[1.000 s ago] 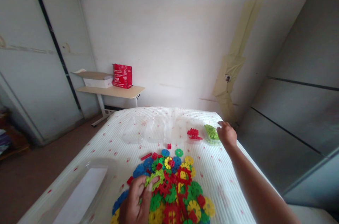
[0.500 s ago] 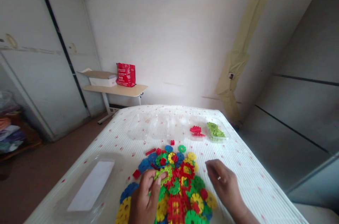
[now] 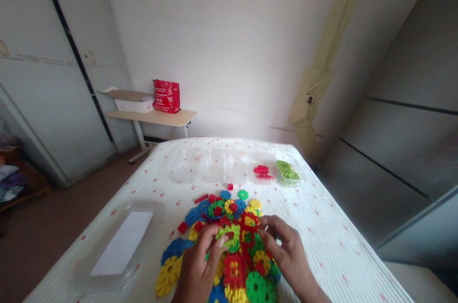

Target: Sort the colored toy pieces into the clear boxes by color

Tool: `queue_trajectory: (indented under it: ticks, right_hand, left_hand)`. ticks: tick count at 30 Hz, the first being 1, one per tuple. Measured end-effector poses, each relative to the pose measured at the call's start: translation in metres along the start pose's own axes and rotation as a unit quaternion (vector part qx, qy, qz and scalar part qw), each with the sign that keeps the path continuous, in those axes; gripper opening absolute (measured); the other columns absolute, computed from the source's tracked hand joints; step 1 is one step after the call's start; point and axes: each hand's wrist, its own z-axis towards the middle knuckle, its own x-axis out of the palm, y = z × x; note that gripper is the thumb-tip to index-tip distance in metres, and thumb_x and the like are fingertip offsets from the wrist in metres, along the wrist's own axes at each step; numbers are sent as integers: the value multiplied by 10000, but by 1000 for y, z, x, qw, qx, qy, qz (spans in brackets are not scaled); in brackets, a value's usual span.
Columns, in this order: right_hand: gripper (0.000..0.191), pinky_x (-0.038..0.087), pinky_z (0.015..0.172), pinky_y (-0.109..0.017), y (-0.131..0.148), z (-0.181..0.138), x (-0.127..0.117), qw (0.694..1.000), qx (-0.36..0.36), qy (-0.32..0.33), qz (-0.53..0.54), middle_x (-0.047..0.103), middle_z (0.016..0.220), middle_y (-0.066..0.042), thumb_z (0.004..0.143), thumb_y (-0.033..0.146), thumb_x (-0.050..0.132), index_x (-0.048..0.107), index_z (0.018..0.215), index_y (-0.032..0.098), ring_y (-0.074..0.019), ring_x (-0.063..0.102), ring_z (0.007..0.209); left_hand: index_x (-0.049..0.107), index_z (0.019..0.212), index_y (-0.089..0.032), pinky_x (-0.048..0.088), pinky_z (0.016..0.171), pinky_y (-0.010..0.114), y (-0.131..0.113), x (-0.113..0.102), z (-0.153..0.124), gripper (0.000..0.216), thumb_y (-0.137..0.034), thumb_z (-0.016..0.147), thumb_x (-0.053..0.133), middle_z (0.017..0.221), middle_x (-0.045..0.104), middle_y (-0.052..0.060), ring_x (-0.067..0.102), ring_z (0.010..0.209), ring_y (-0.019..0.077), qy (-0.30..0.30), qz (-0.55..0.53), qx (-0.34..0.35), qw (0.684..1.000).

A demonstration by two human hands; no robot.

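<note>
A heap of red, yellow, green and blue plastic interlocking pieces (image 3: 229, 241) lies on the white spotted bedcover (image 3: 322, 226) in front of me. My left hand (image 3: 198, 267) pinches a light green square frame piece (image 3: 229, 235) above the heap. My right hand (image 3: 286, 255) rests on the heap's right side, fingers bent toward a red frame piece (image 3: 248, 226); whether it grips anything is unclear. Farther back, a row of clear small tubs (image 3: 211, 169) holds red pieces (image 3: 261, 171) in one and light green pieces (image 3: 286, 172) in another.
A large clear plastic lid (image 3: 121, 243) lies at the left on the bed. A side table (image 3: 153, 117) with a red bag (image 3: 166, 96) and a box stands by the far wall. The bed's right edge drops near grey wall panels.
My right hand has drawn back from the light green tub to the heap, beside the left hand. The left hand has kept the light green frame piece and shifted slightly right.
</note>
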Motion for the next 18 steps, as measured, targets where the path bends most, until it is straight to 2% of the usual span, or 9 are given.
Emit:
queue_trajectory:
  ticks: [5,9,12,14,16,18]
  right_hand:
    - [175,412,545,-197,10,-5,13,997,10,62,47,601,772,-3,789,306,595,610,920,191,-107,503,598]
    - [134,416,562,-198,13,-5,19,993,15,95,67,592,717,3,813,293,555,621,853,182,-112,505,618]
    - [136,398,517,-190,14,-4,8,992,40,66,95,549,671,21,818,311,551,596,827,183,-99,472,573]
    - [125,402,505,-194,14,-8,-6,992,59,51,102,540,664,24,810,310,562,593,838,192,-101,473,564]
    - [113,433,521,-211,12,-17,-19,993,63,60,75,572,686,10,807,303,563,606,842,205,-120,515,589]
    - [137,477,566,-245,8,-33,-27,997,31,67,19,631,763,-24,807,306,554,626,888,223,-151,573,640]
  left_hand:
    - [550,929,-225,501,512,150,-11,6,-5,128,-296,883,452,693,674,-6,655,569,111,11,107,69,992]
    - [528,941,-229,469,482,135,-14,10,-6,103,-268,884,451,627,638,-33,614,498,88,33,126,104,986]
    - [506,1004,-234,520,577,167,-13,3,-5,145,-292,892,437,730,681,-4,670,620,113,42,89,81,992]
    - [491,1040,-229,546,624,202,-10,-4,-3,179,-313,899,418,802,700,20,692,681,134,25,58,50,997]
    - [489,1051,-221,563,637,231,-7,-11,-1,200,-331,900,417,842,707,36,701,700,151,-3,34,19,999]
    - [498,1045,-216,572,636,249,-5,-15,1,209,-343,895,427,842,707,36,703,700,160,-27,21,-1,999]
